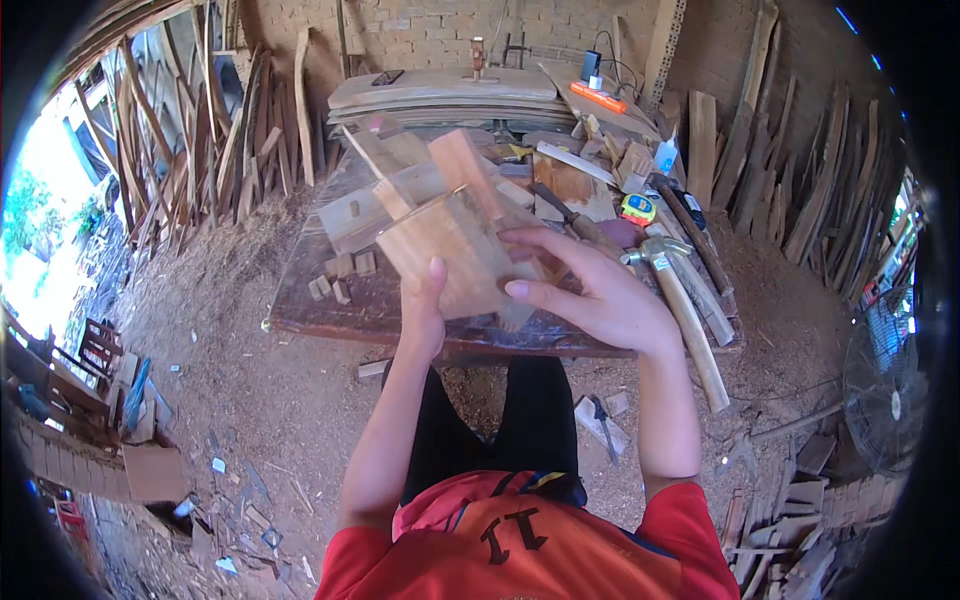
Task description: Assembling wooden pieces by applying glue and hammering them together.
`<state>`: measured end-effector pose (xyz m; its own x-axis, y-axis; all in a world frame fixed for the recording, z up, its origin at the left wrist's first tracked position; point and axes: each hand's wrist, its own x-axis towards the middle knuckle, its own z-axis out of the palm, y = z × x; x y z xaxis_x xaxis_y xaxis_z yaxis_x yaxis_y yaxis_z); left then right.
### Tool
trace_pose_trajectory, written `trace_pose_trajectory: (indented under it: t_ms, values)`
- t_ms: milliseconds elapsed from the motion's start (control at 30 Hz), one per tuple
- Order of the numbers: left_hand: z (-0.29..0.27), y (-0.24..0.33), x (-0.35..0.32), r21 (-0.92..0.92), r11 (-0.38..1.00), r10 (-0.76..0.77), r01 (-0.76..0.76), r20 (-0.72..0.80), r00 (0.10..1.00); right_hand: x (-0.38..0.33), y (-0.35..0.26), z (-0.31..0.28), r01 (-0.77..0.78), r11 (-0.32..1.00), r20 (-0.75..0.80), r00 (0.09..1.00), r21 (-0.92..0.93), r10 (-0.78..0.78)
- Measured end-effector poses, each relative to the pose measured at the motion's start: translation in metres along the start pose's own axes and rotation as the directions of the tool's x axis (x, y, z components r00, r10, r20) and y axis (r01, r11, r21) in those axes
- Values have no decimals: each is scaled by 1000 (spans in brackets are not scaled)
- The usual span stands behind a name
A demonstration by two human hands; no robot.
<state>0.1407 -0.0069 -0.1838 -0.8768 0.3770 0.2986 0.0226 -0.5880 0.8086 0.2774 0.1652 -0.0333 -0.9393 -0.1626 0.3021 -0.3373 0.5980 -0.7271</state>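
My left hand (424,315) grips a wooden assembly (450,250) from below left, its thumb pressed on the flat front board. The piece is tilted above the workbench, with narrow wooden strips (465,165) rising behind its upper edge; which of them are joined to it I cannot tell. My right hand (600,295) is at the assembly's right edge, fingers and thumb spread apart; whether the fingertips touch the wood is unclear. Just beyond that hand lie a wood-handled chisel (572,212) and a claw hammer (688,315), whose handle hangs past the bench's near edge.
The dark workbench (300,300) carries small wooden blocks (342,277), a yellow tape measure (638,208), a glue bottle (666,155) and wood offcuts. Stacked boards (450,95) stand behind it. Planks (250,150) lean on the walls. A fan (890,400) stands at far right; shavings litter the floor.
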Motion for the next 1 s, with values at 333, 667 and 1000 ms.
trace_pose_trajectory:
  t_ms: [333,667,1000]
  values:
    - [21,56,9,-1,1000,-19,19,-92,996,39,-17,-19,10,994,-47,999,-112,-15]
    - [-13,131,151,84,956,-272,281,-104,957,315,158,-111,-58,897,-241,969,-438,-55]
    - [-50,113,287,332,840,-344,429,-286,894,524,369,-128,-631,695,-513,747,-344,423]
